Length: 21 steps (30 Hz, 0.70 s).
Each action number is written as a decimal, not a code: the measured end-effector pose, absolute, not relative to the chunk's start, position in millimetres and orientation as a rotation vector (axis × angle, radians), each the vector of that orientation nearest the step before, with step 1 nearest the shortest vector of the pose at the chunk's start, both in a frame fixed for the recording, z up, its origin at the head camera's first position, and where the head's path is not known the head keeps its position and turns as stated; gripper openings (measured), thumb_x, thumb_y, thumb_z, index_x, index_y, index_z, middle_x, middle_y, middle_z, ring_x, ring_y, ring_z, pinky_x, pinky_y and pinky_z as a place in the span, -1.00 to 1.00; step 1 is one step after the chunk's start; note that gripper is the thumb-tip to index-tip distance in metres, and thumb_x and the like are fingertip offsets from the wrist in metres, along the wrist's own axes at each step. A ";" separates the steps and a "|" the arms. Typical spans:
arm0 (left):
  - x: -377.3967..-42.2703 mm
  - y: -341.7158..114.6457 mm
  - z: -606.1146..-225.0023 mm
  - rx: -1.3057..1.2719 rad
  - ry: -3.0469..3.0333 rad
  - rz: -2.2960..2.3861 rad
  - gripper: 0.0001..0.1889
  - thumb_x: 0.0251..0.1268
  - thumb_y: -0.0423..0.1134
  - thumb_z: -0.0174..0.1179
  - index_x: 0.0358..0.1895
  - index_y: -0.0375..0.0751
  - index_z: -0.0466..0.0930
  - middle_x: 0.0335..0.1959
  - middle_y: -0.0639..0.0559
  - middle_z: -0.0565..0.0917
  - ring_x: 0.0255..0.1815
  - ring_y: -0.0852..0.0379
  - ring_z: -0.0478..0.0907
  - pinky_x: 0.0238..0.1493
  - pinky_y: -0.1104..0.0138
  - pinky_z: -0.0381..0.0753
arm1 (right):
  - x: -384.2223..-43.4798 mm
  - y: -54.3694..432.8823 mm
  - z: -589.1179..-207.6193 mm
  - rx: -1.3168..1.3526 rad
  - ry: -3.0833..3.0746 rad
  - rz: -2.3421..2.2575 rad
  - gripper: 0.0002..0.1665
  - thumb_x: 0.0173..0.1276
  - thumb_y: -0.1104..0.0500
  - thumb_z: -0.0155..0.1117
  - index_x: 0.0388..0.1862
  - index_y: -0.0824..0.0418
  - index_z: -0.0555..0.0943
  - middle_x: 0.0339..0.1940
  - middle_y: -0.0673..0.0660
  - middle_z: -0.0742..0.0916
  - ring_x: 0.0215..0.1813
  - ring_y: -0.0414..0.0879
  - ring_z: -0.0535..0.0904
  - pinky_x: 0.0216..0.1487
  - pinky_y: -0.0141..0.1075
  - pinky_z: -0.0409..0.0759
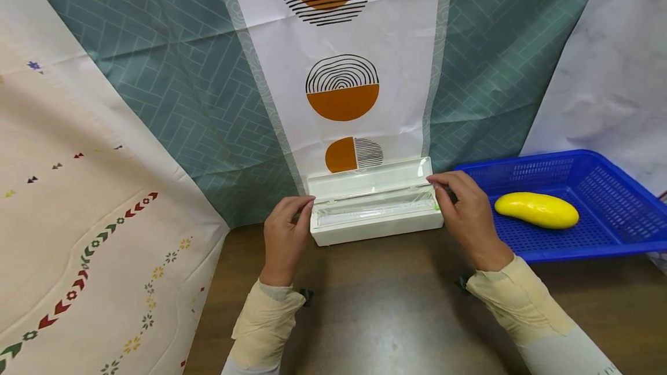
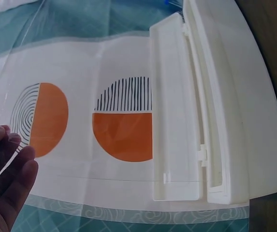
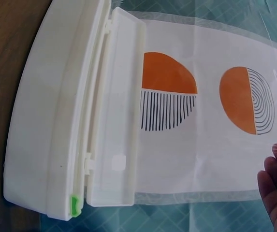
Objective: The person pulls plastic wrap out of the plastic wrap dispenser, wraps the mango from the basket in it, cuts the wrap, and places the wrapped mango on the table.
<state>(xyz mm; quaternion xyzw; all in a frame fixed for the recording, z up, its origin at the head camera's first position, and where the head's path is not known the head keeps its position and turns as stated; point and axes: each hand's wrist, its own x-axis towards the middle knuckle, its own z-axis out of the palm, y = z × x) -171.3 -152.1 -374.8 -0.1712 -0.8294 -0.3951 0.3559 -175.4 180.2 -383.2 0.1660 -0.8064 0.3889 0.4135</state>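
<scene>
Pinching clear film [image 1: 423, 194] between thumb and fingertips with the left hand [image 1: 286, 233], and likewise with the right hand [image 1: 466, 213], apart from the long white box [image 1: 377, 230] below. Hard to trace, betrayed only by faint lines and glints before the printed cloth [image 1: 406, 91]; impossible to tell exactly where its edges run. On the brown surface [image 1: 365, 305], that box, with lid [image 1: 371, 179] tilted back. Cut off at the side in both wrist views, much of each hand. Barely showing beside the right hand in the head view, plain in the right wrist view: a green tab [image 3: 75, 206]. To the right, cropped at the edge, a blue basket [image 1: 589, 253] with a yellow banana-shaped thing [image 1: 537, 210] inside.
</scene>
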 end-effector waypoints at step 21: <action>-158.6 -151.5 -368.5 -0.480 -2.107 -0.996 -0.83 0.43 -0.22 0.25 -0.06 -0.10 0.80 -0.20 0.05 0.75 -0.18 0.16 0.68 -0.11 0.36 0.64 | -161.8 182.4 -374.6 0.439 -1.996 0.999 -0.74 0.36 0.44 0.28 -0.05 0.22 0.74 -0.19 0.16 0.73 -0.10 -0.03 0.59 0.09 -0.66 0.36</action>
